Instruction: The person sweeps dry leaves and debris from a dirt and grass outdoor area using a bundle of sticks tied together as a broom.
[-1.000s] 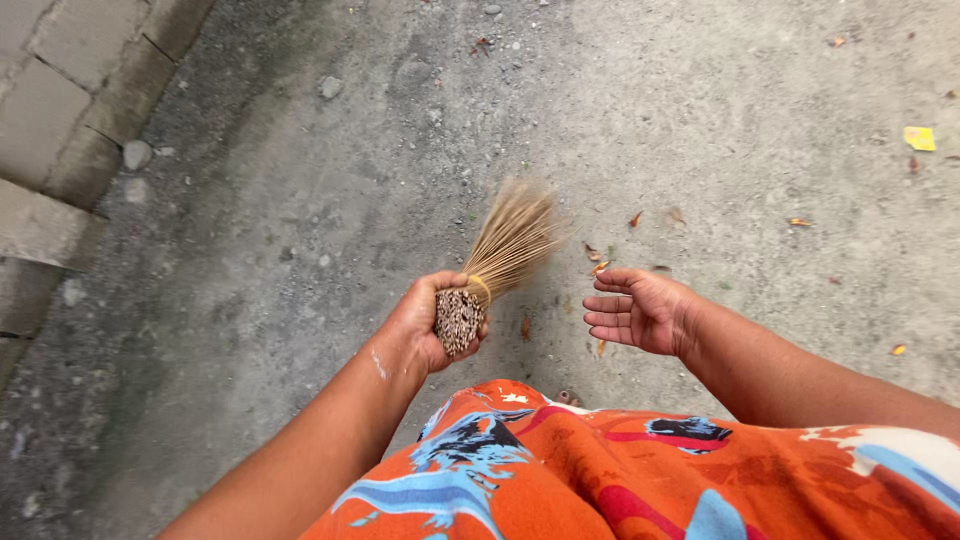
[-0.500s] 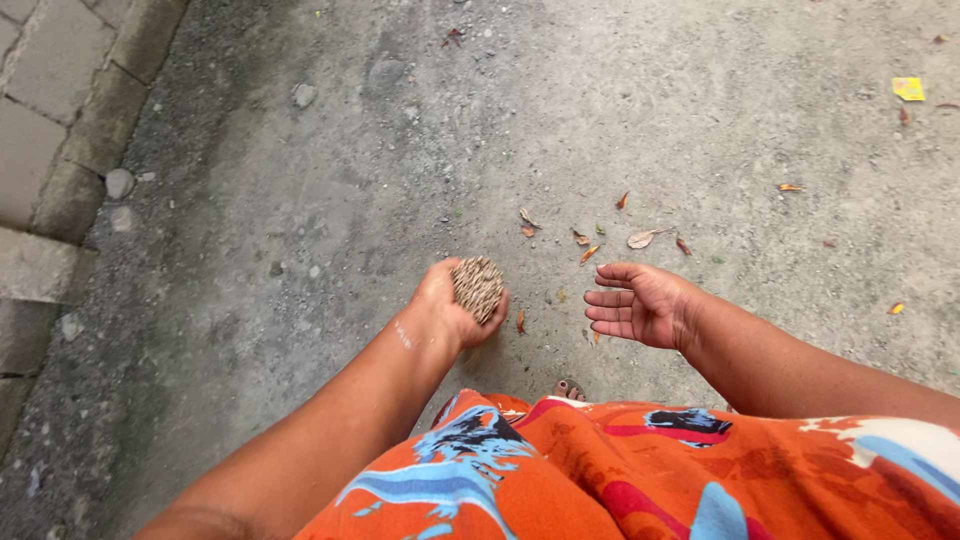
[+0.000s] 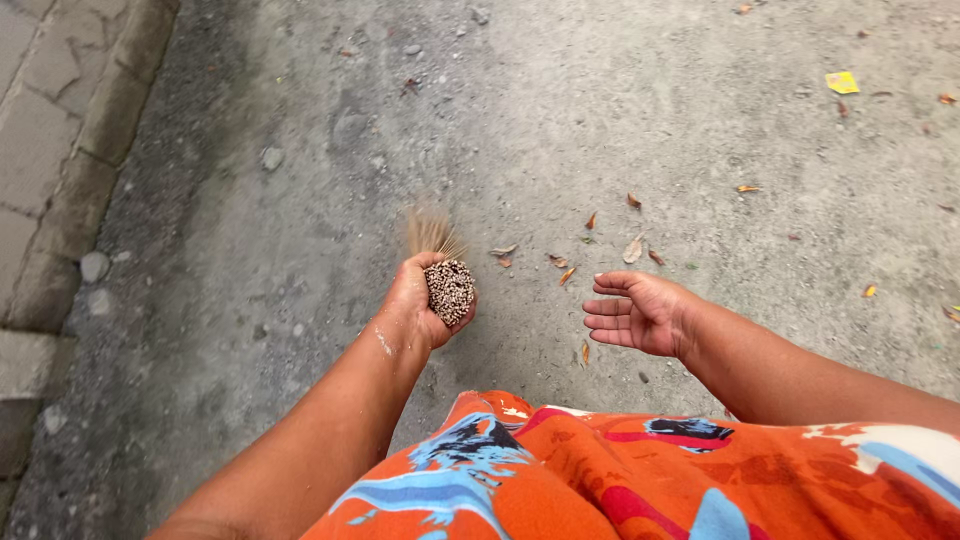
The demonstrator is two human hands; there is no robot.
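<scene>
My left hand (image 3: 415, 305) grips a bundle of thin brown broom sticks (image 3: 449, 290), seen end-on, with its blurred bristle tips pointing away toward the grey ground. My right hand (image 3: 640, 312) hovers to the right of the bundle, palm turned up, fingers spread, holding nothing and not touching the sticks. Dry leaves (image 3: 632, 249) lie scattered on the ground just beyond both hands. An orange garment with blue and white print (image 3: 620, 470) fills the bottom of the view.
Rough grey concrete ground (image 3: 300, 260) spreads all around. A stone kerb and paving blocks (image 3: 60, 180) run along the left edge, with small stones (image 3: 93, 266) beside them. A yellow scrap (image 3: 842, 82) lies far right.
The broom bundle swung from pointing up-right to nearly end-on, then its bristles moved left. My left hand shifted slightly left. My right hand stayed open beside it.
</scene>
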